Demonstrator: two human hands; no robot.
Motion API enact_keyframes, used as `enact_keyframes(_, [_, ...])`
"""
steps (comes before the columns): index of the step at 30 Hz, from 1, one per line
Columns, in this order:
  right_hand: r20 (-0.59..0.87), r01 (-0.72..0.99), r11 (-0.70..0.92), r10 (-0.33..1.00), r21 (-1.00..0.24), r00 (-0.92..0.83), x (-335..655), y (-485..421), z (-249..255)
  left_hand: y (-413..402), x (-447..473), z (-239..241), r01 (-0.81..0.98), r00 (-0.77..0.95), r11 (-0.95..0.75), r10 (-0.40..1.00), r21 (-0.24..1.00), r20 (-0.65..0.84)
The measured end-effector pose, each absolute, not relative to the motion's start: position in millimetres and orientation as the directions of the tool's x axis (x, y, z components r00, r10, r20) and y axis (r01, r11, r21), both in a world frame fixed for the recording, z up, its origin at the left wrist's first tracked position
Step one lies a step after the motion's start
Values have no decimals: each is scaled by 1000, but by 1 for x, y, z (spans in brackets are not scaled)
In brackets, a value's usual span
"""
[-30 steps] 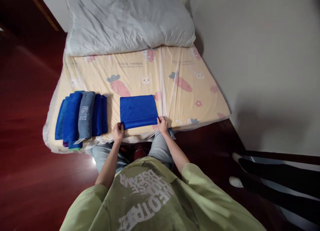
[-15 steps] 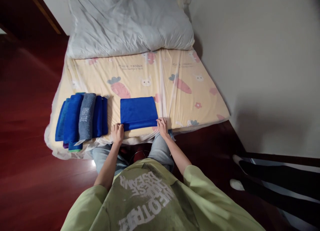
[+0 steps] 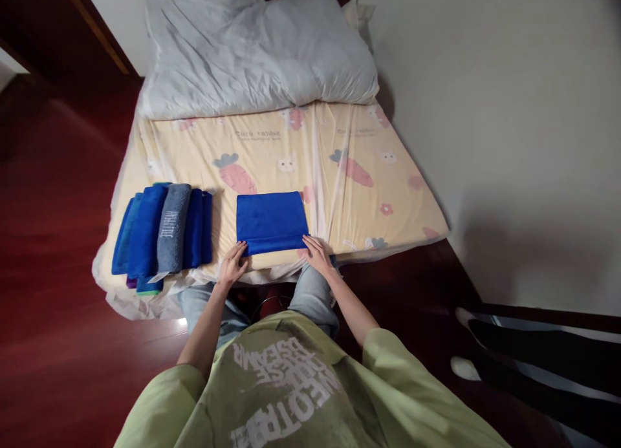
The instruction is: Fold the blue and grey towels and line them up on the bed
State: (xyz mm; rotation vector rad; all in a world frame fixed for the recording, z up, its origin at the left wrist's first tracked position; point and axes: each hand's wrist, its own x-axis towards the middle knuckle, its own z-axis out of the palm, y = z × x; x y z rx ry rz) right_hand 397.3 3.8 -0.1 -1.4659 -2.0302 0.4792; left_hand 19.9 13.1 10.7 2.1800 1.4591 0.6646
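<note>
A blue towel (image 3: 272, 215) lies flat on the bed in front of me, with a narrow strip folded over along its near edge. At its near left corner rests my left hand (image 3: 233, 264), fingers stretched out and thumb apart. My right hand (image 3: 318, 254) touches the near right corner, its fingers extended over the edge. Neither hand grips the cloth. To the left is a row of folded towels (image 3: 145, 231), mostly blue, with a grey towel (image 3: 173, 231) bearing white lettering on top.
The bed (image 3: 402, 196) has a yellow sheet with carrots and rabbits. A pale quilt (image 3: 262, 53) is heaped at its far end. On the right stands a wall (image 3: 509, 112), and another person's legs (image 3: 538, 357) reach in at lower right. The floor (image 3: 53, 241) is dark red wood.
My fingers have loosened from the towel's near corners and straightened onto its folded edge. The towel stays in place; the view has shifted slightly.
</note>
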Motion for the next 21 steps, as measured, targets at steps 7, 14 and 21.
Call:
enact_keyframes(7, [222,731,236,968,-640,-118,387,24,1,31,32,17,801,242,-281,960,529,144])
enact_keyframes(14, [247,637,301,953,-710,-176,399,-5,3,-5,5,7,712,322,-382,923,590,209])
enact_keyframes(21, [160,573,65,980,-817,118,393,-2,-4,-9,23,6,645,-46,-59,992,762,116])
